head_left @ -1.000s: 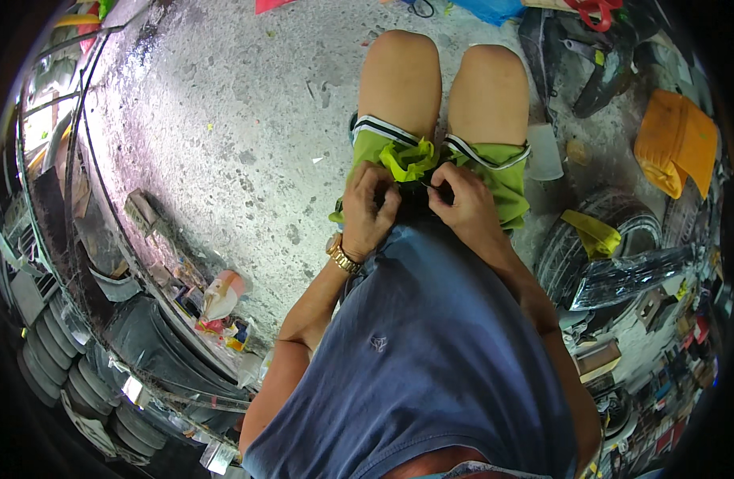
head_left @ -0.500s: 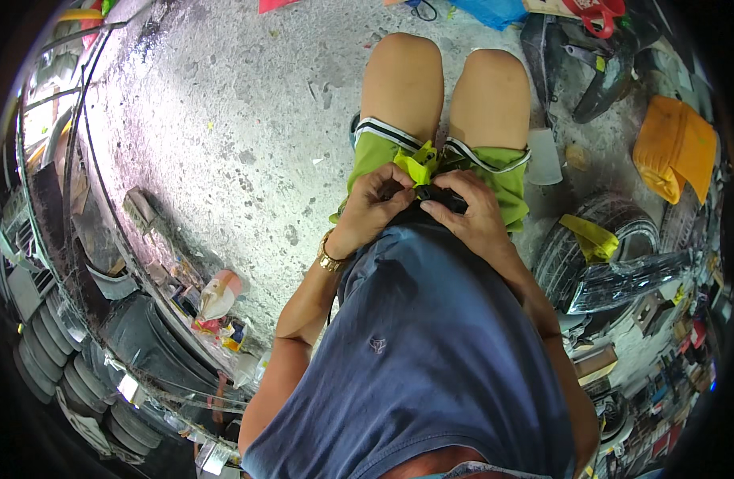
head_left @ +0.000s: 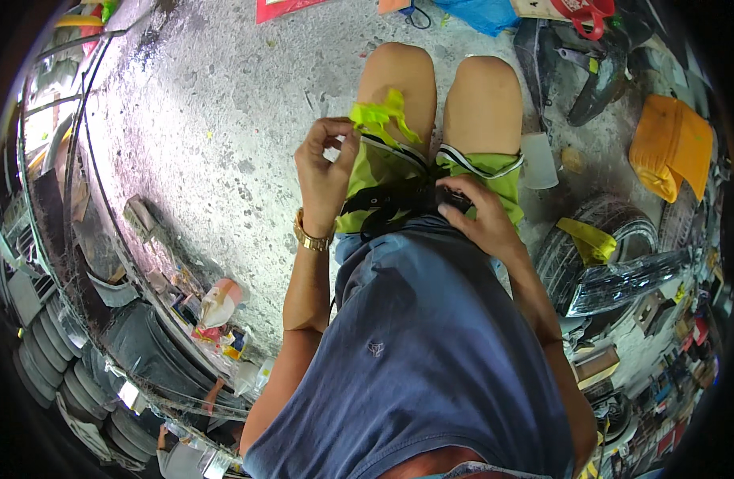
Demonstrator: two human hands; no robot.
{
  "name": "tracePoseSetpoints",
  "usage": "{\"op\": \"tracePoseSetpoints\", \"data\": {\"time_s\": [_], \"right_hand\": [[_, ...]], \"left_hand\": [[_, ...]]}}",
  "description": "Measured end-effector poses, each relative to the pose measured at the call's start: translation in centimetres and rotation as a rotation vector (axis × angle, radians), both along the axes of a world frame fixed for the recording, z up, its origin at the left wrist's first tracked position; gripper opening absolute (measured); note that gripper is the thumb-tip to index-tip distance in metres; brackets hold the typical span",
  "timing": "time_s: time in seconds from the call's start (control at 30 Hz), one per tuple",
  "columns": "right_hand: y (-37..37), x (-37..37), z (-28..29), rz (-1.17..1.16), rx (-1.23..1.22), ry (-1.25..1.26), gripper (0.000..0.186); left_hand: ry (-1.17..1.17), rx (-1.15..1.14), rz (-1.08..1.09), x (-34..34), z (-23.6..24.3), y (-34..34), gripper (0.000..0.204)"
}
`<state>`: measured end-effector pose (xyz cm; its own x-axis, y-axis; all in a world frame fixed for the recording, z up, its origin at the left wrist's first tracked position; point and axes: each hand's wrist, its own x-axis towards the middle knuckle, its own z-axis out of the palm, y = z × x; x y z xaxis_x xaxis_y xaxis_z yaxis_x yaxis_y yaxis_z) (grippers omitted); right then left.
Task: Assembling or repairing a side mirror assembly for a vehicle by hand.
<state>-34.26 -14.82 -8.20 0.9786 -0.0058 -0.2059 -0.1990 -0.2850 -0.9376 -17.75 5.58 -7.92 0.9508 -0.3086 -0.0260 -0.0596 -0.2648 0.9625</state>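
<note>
My left hand (head_left: 327,152) is raised over my left thigh, thumb and fingers pinching one end of a crumpled yellow-green strip (head_left: 375,114). The strip's loose tails hang over the thigh and the hem of my green shorts. In my lap, my right hand (head_left: 480,214) curls round a small black piece (head_left: 451,198) whose kind I cannot make out, partly hidden by the fingers. Across my lap, between the two hands, lies a black strap-like piece (head_left: 383,198) with small holes or studs.
A tire (head_left: 558,259) lies at right, with a yellow strip (head_left: 588,239) over it and a glossy black panel (head_left: 626,281) against it. Beyond it is an orange plastic piece (head_left: 668,148). A red mug (head_left: 590,16) and blue plastic bag (head_left: 479,12) are farther off. Clutter lines the left.
My left hand has moved left and away from my right hand, carrying the yellow-green strip off the black piece. My right hand has stayed in my lap. The black strap now shows.
</note>
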Motion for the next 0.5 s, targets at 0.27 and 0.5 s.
{"op": "tracePoseSetpoints", "data": {"time_s": [0.27,0.5], "right_hand": [[0.1,1.2,0.4,-0.159,-0.061,0.004,0.033],[-0.3,0.3,0.0,-0.129,-0.167,-0.07,0.031]], "left_hand": [[-0.288,0.219,0.019,6.0,-0.1,2.2,0.008],[-0.54,0.217,0.148,12.3,1.6,2.7,0.006]]}}
